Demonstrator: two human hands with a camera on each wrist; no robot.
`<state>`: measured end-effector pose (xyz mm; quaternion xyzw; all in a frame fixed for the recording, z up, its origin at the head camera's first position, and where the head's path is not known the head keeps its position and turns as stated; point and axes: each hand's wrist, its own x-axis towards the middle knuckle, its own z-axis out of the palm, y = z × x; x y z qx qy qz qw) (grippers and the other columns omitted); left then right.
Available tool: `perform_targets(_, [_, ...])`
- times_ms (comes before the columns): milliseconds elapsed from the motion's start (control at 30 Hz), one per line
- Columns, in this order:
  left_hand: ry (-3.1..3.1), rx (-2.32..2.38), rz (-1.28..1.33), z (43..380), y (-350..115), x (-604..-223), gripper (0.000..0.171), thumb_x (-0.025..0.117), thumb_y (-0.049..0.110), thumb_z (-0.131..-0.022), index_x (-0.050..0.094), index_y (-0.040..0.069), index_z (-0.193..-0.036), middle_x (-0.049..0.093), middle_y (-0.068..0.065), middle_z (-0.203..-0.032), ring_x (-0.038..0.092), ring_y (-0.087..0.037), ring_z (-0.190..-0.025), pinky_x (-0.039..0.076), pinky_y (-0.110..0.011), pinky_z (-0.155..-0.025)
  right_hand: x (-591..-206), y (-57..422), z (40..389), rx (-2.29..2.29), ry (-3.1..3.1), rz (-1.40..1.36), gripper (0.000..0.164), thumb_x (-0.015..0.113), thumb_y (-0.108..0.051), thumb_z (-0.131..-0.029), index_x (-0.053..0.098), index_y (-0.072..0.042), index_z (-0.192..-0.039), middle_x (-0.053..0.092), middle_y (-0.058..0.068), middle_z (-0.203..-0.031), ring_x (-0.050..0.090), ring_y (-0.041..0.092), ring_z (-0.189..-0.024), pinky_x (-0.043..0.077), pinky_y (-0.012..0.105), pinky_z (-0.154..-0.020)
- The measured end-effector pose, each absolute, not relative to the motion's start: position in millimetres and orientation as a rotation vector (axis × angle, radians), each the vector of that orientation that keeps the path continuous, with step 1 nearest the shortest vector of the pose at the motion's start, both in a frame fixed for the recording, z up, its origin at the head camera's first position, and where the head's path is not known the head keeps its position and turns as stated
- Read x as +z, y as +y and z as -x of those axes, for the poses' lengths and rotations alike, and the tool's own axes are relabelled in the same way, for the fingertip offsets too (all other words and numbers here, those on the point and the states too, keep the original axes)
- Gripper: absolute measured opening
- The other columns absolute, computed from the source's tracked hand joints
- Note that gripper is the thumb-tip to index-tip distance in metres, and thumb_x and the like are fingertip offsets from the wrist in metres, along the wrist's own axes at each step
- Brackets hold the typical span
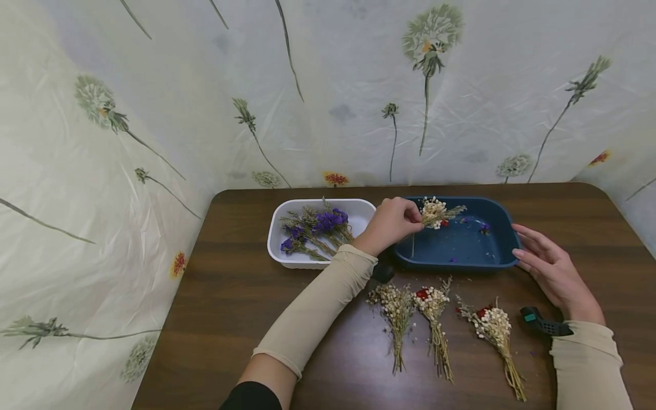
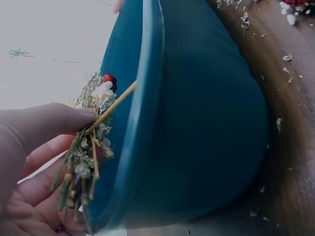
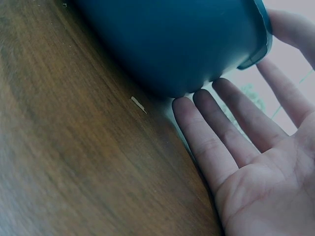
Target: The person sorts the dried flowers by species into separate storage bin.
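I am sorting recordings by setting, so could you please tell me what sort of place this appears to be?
Probably an indoor flower-craft spot: a wood-grain table stands before a flower-printed backdrop, bearing dried-flower bunches and a blue tray.

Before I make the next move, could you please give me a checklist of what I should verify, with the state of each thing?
1. Left hand pinches the dried bunch over the blue tray: ok.
2. Dried bunch is firmly bound: cannot tell; the hand hides part of it.
3. Right hand touches the end of the blue tray: ok.
4. Blue tray is free of loose bits: not ok; purple petals lie in it.
5. White tray stands upright with the purple flowers inside: ok.
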<state>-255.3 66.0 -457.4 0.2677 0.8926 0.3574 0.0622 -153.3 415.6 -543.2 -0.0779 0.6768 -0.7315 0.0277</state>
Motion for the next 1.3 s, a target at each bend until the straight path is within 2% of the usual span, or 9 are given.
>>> perform_targets(533, [2.784, 0.773, -0.757, 261.4, 97.3, -462.0, 0.014, 0.077, 0.024, -0.094, 0.072, 0.020, -0.082, 0.068, 0.010, -0.080, 0.058, -0.005, -0.068, 0.046, -0.017, -0.065, -543.1, 417.2, 151.9, -2.294, 2.066, 0.268, 0.057, 0.045, 0.008, -0.105, 0.033, -0.001, -0.160, 0.044, -0.004, -0.153, 0.057, -0.003, -0.128, 0.056, 0.013, -0.092])
perform_targets(867, [2.820, 0.613, -0.782, 259.1, 102.3, -467.3, 0.025, 0.077, 0.024, -0.094, 0.067, 0.020, -0.072, 0.063, 0.009, -0.069, 0.055, -0.007, -0.062, 0.043, -0.019, -0.058, -544.9, 416.7, 152.4, -2.284, 2.072, 0.250, 0.057, 0.046, 0.008, -0.105, 0.033, -0.001, -0.160, 0.044, -0.005, -0.152, 0.058, -0.004, -0.127, 0.056, 0.013, -0.092])
perform_targets(1100, [2.774, 0.552, -0.812, 259.0, 102.6, -466.2, 0.035, 0.072, 0.017, -0.096, 0.064, 0.019, -0.063, 0.053, 0.007, -0.058, 0.044, -0.009, -0.054, 0.035, -0.020, -0.050, -545.4, 416.3, 152.5, -2.251, 2.101, 0.226, 0.057, 0.046, 0.006, -0.106, 0.033, -0.003, -0.161, 0.040, -0.003, -0.157, 0.055, -0.006, -0.128, 0.055, 0.011, -0.092])
perform_targets(1300, [2.755, 0.576, -0.802, 259.8, 102.3, -465.6, 0.036, 0.071, 0.016, -0.096, 0.063, 0.019, -0.062, 0.051, 0.006, -0.057, 0.042, -0.009, -0.054, 0.033, -0.021, -0.050, -545.2, 417.6, 152.7, -2.249, 2.095, 0.236, 0.057, 0.046, 0.006, -0.106, 0.032, -0.003, -0.161, 0.041, -0.003, -0.156, 0.055, -0.005, -0.128, 0.055, 0.011, -0.092])
